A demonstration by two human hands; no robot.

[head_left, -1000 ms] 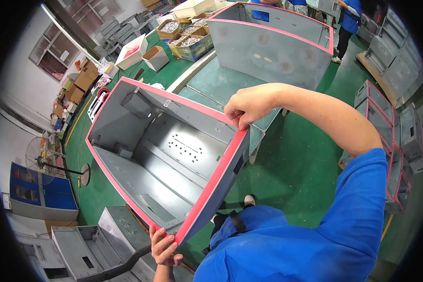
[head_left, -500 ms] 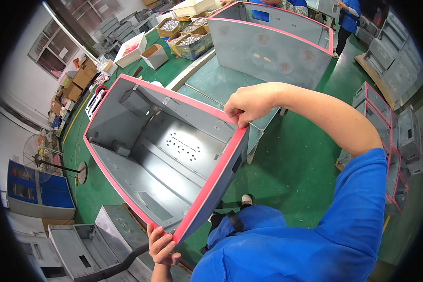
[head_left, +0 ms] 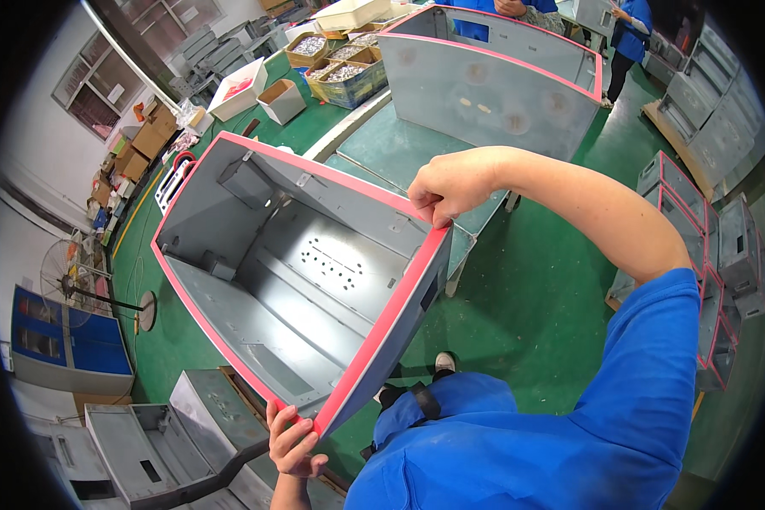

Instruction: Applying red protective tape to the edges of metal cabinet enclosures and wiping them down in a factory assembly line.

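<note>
A grey sheet-metal box [head_left: 314,229], its open side facing up toward me, rests partly over the green-topped table [head_left: 382,161]. Pinkish-red strip [head_left: 382,323] runs along its rim. At the near left corner my left hand [head_left: 293,444] grips the box, fingers over the rim and thumb apart below. My right hand [head_left: 455,189] is closed at the right corner, its thumb and bent fingers pressed together on the red strip. Whether a loose end of strip lies inside that pinch is hidden. Inside the box are a cluster of round holes and small brackets.
Another red-rimmed metal box [head_left: 493,85] stands on the table beyond. Co-workers in blue [head_left: 633,34] are at the back. Bins of small parts [head_left: 344,72] sit far left of it. A pedestal fan [head_left: 68,285] and grey cabinets [head_left: 157,450] are at left; more red-rimmed frames [head_left: 688,212] at right.
Both hands and the box stay almost where they were, with only a tiny shift of my right hand. A co-worker's hands at the far end of the other box have moved slightly.
</note>
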